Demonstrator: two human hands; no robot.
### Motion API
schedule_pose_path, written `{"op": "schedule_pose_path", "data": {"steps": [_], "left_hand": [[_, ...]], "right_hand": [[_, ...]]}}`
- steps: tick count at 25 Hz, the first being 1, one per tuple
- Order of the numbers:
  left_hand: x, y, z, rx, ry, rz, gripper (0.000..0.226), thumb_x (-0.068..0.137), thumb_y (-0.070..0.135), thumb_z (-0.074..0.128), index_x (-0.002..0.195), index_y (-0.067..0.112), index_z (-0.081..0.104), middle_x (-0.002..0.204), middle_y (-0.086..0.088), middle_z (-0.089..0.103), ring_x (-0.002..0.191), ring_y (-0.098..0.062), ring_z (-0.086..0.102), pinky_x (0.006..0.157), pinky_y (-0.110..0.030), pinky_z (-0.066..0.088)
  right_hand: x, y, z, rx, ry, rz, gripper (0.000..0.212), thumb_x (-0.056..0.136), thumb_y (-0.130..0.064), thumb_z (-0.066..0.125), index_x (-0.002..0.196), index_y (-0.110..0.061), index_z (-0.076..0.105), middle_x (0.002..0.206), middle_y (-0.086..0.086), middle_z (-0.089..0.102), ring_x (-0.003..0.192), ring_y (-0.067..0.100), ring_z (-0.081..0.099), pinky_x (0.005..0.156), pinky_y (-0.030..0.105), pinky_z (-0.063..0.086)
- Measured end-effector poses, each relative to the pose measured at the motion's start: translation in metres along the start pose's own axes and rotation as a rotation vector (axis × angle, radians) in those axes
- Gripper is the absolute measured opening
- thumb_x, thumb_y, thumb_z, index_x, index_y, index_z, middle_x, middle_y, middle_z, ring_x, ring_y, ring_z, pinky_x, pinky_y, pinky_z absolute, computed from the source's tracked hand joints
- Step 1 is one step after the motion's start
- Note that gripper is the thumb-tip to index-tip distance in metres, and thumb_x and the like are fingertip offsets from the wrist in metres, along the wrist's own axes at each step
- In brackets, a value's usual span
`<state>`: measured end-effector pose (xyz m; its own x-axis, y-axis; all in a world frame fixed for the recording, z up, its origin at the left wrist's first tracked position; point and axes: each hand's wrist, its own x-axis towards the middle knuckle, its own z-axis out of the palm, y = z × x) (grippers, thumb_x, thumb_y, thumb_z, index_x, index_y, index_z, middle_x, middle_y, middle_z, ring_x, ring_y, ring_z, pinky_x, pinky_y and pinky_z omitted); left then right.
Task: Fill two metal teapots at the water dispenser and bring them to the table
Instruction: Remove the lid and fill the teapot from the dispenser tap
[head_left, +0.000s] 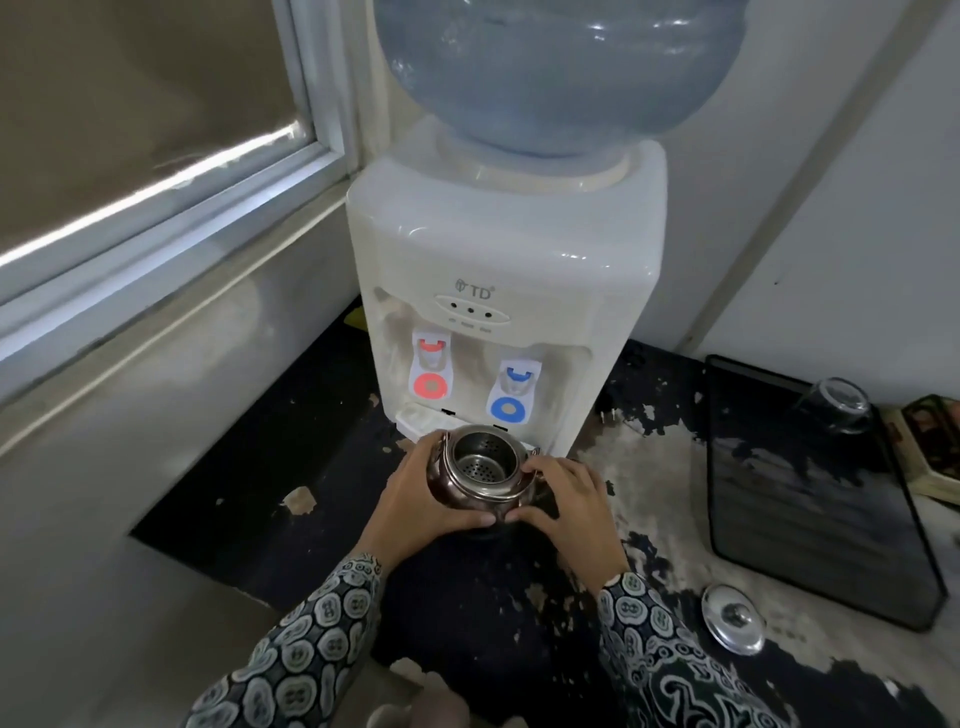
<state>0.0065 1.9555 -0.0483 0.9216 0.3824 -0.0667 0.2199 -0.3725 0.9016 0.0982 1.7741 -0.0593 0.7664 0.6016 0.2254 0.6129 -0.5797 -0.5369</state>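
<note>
Both hands, left (415, 499) and right (569, 501), grip the round, shiny lidless metal teapot (480, 475) below the white plastic dispenser (509, 270).

Your teapot (480, 475) was polished metal, its perforated strainer (479, 464) a duller steel. The dispenser (506, 270) looked like smooth, glossy cream plastic under a translucent blue bottle (558, 67). The counter (332, 483) was black, its coating flaked and rough. The lid (733, 618) shone mirror-bright.

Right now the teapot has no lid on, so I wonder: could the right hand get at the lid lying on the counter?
Probably yes. The lid lies bare on the counter with nothing between it and the right hand, but that hand would first have to release the teapot.
</note>
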Motion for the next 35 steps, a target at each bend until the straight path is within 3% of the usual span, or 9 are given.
{"op": "schedule_pose_path", "data": {"steps": [8, 11, 15, 20, 22, 24, 28, 31, 35], "left_hand": [[0.040, 0.025, -0.001, -0.011, -0.103, -0.004, 0.075, 0.049, 0.032, 0.091, 0.109, 0.043, 0.047, 0.107, 0.018, 0.062, 0.100, 0.007, 0.056, 0.078, -0.008, 0.039], [0.050, 0.030, -0.003, 0.009, -0.142, -0.014, 0.067, 0.053, 0.035, 0.089, 0.106, 0.047, 0.050, 0.104, 0.022, 0.063, 0.098, 0.011, 0.055, 0.078, -0.008, 0.038], [0.054, 0.031, -0.006, 0.022, -0.177, -0.061, 0.082, 0.059, 0.028, 0.087, 0.127, 0.042, 0.042, 0.110, 0.023, 0.054, 0.106, 0.000, 0.050, 0.090, -0.013, 0.035], [0.055, 0.035, -0.009, 0.045, -0.200, -0.094, 0.088, 0.063, 0.025, 0.085, 0.136, 0.033, 0.037, 0.102, 0.026, 0.051, 0.100, 0.002, 0.050, 0.074, 0.000, 0.034], [0.054, 0.035, -0.009, 0.046, -0.202, -0.096, 0.087, 0.064, 0.025, 0.085, 0.136, 0.033, 0.037, 0.106, 0.024, 0.053, 0.101, 0.003, 0.050, 0.084, -0.004, 0.038], [0.054, 0.033, -0.008, 0.052, -0.192, -0.106, 0.091, 0.062, 0.029, 0.085, 0.139, 0.030, 0.037, 0.115, 0.016, 0.057, 0.111, -0.004, 0.051, 0.096, -0.018, 0.040], [0.053, 0.034, -0.007, 0.048, -0.188, -0.095, 0.077, 0.061, 0.028, 0.086, 0.121, 0.044, 0.041, 0.102, 0.026, 0.058, 0.096, 0.009, 0.052, 0.079, -0.006, 0.038], [0.053, 0.034, -0.007, 0.052, -0.195, -0.080, 0.074, 0.059, 0.032, 0.086, 0.119, 0.046, 0.044, 0.102, 0.026, 0.061, 0.097, 0.012, 0.052, 0.084, -0.012, 0.041], [0.053, 0.036, -0.008, 0.055, -0.214, -0.062, 0.073, 0.061, 0.030, 0.085, 0.118, 0.047, 0.042, 0.103, 0.026, 0.060, 0.097, 0.014, 0.050, 0.083, -0.012, 0.038]], "right_hand": [[0.024, 0.003, -0.015, -0.158, -0.050, 0.095, 0.055, 0.069, -0.068, 0.043, 0.112, -0.032, 0.044, 0.109, -0.005, 0.064, 0.111, 0.019, 0.054, 0.106, 0.046, 0.031], [0.033, -0.007, -0.029, -0.268, 0.004, 0.129, 0.063, 0.072, -0.071, 0.035, 0.115, -0.026, 0.049, 0.103, -0.007, 0.065, 0.100, 0.019, 0.056, 0.093, 0.040, 0.041], [0.054, -0.018, -0.040, -0.005, -0.004, 0.248, 0.046, 0.088, -0.057, 0.036, 0.101, -0.019, 0.058, 0.079, -0.004, 0.064, 0.070, 0.013, 0.061, 0.061, 0.024, 0.051], [0.077, -0.023, -0.022, 0.200, -0.117, 0.406, 0.032, 0.087, -0.041, 0.055, 0.066, -0.016, 0.055, 0.063, 0.000, 0.056, 0.059, 0.015, 0.053, 0.060, 0.033, 0.044], [0.075, -0.025, -0.023, 0.277, -0.101, 0.428, 0.038, 0.089, -0.032, 0.055, 0.054, -0.023, 0.043, 0.052, -0.005, 0.045, 0.050, 0.009, 0.042, 0.054, 0.026, 0.035], [0.068, -0.030, -0.025, 0.343, -0.074, 0.393, 0.042, 0.090, -0.026, 0.054, 0.052, -0.024, 0.037, 0.048, -0.006, 0.038, 0.045, 0.005, 0.035, 0.048, 0.019, 0.030], [0.051, -0.044, -0.030, 0.591, 0.000, 0.350, 0.041, 0.090, -0.016, 0.054, 0.053, -0.014, 0.037, 0.049, -0.002, 0.031, 0.043, 0.004, 0.027, 0.046, 0.014, 0.025], [0.050, -0.055, -0.043, 0.837, 0.075, 0.340, 0.041, 0.092, -0.016, 0.051, 0.053, -0.005, 0.045, 0.046, -0.001, 0.037, 0.044, 0.007, 0.032, 0.048, 0.017, 0.030], [0.049, -0.043, -0.042, 0.723, 0.148, 0.298, 0.041, 0.095, -0.033, 0.041, 0.057, -0.030, 0.054, 0.055, -0.007, 0.051, 0.052, 0.005, 0.046, 0.055, 0.019, 0.039]]}}
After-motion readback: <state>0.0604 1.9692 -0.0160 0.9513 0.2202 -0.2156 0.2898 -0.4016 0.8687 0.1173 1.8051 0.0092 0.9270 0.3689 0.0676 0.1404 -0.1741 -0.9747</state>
